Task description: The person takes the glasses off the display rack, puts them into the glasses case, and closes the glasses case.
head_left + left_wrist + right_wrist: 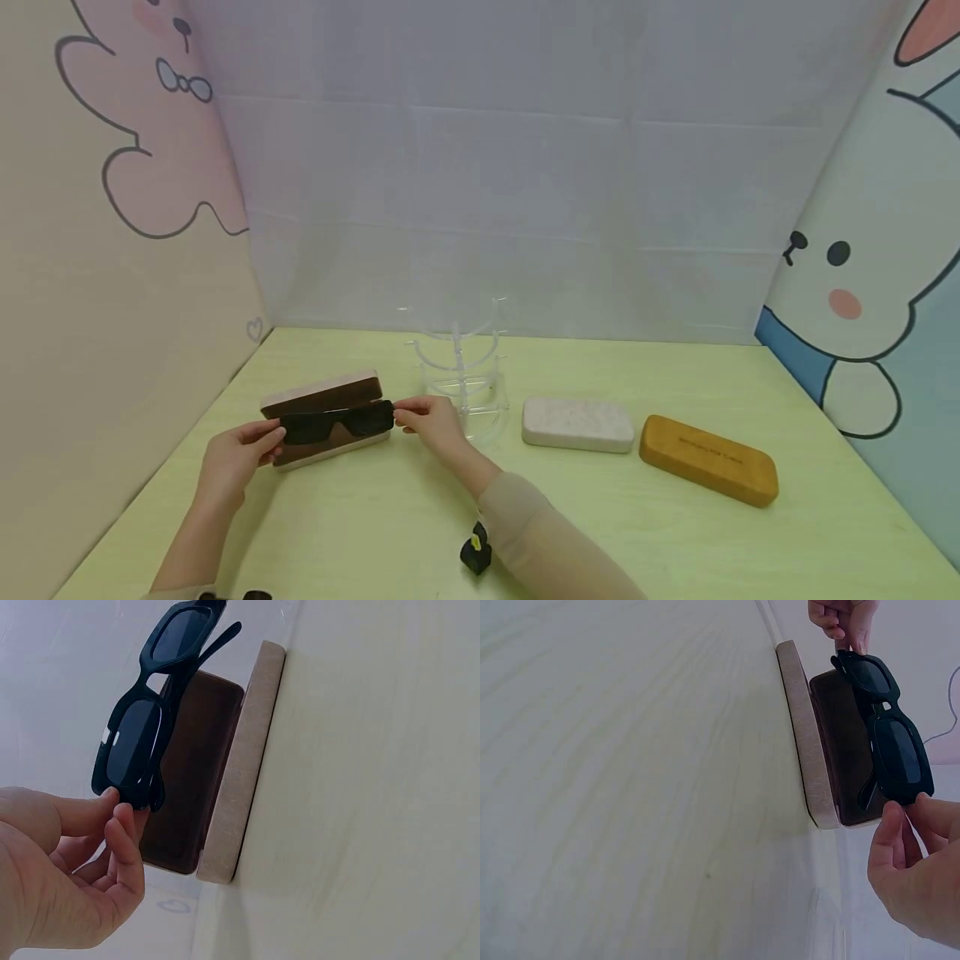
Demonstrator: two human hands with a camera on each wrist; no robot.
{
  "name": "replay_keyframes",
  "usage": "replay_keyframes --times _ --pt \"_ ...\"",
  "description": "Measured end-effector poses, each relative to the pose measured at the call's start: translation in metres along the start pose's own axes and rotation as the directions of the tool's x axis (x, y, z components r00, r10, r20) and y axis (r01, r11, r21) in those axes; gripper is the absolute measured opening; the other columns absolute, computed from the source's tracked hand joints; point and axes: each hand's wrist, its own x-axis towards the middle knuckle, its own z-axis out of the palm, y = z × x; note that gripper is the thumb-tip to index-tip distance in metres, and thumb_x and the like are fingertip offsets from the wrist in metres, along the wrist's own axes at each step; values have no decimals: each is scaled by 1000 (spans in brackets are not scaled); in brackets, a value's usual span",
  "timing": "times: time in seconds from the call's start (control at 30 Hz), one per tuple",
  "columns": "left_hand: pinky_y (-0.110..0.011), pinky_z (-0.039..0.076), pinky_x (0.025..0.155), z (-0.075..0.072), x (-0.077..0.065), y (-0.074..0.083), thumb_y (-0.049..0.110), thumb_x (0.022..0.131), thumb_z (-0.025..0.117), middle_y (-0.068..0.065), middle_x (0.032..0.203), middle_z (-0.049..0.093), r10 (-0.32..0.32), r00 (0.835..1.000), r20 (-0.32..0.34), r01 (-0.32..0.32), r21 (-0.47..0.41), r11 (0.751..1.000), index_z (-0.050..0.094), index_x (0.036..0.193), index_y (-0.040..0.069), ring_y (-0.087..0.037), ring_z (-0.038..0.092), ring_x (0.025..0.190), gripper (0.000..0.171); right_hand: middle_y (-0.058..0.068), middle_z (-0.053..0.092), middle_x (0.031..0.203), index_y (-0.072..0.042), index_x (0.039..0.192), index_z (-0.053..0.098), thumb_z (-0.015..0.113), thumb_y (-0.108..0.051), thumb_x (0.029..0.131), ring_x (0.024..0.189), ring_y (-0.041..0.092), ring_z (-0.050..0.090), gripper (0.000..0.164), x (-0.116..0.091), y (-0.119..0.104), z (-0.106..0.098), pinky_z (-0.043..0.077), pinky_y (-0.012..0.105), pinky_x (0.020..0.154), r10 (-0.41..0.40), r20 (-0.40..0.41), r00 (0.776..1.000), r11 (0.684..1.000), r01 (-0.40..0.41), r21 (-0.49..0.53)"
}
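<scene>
A pair of black sunglasses [371,419] with dark lenses is held up between both hands. My left hand [228,462] pinches one end of the frame between thumb and fingers. At the opposite end, my right hand [438,429] pinches the other corner. Right behind and below the glasses lies an opened glasses case [326,390], pale outside with a dark brown lining. In the left wrist view the temples of the sunglasses [135,739] are folded in behind the lenses, over the case [240,772]. The glasses partly hide the case's inside in the head view.
A clear acrylic display stand [459,358] with curved tiers stands behind my right hand. To the right lie a closed white case [577,425] and a closed mustard-yellow case [708,460]. A small black object with a yellow mark [476,552] sits near my right sleeve.
</scene>
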Motion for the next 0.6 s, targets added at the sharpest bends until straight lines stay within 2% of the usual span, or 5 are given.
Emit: replay_keyframes --times 0.27,0.4,0.6 --pt "-19 51 60 0 6 -9 21 87 60 14 73 59 -91 990 -109 87 -44 995 51 120 -11 -3 59 59 47 10 67 101 -3 105 68 61 -10 86 82 12 61 22 9 4 8 48 21 67 23 85 996 987 -8 -163" --pt "-19 51 57 1 10 -14 17 86 62 12 70 59 -117 987 -114 110 -63 992 53 117 -14 -3 58 56 45 8 67 104 -5 107 67 59 -11 87 84 10 59 22 14 7 9 45 19 66 19 111 994 969 9 -249" --pt "-18 50 56 1 10 -16 8 86 59 7 72 61 -93 992 -80 89 -47 995 53 112 -19 -3 57 56 39 8 67 105 -3 108 66 57 -10 89 85 12 59 22 19 14 12 45 19 67 29 135 990 953 13 -301"
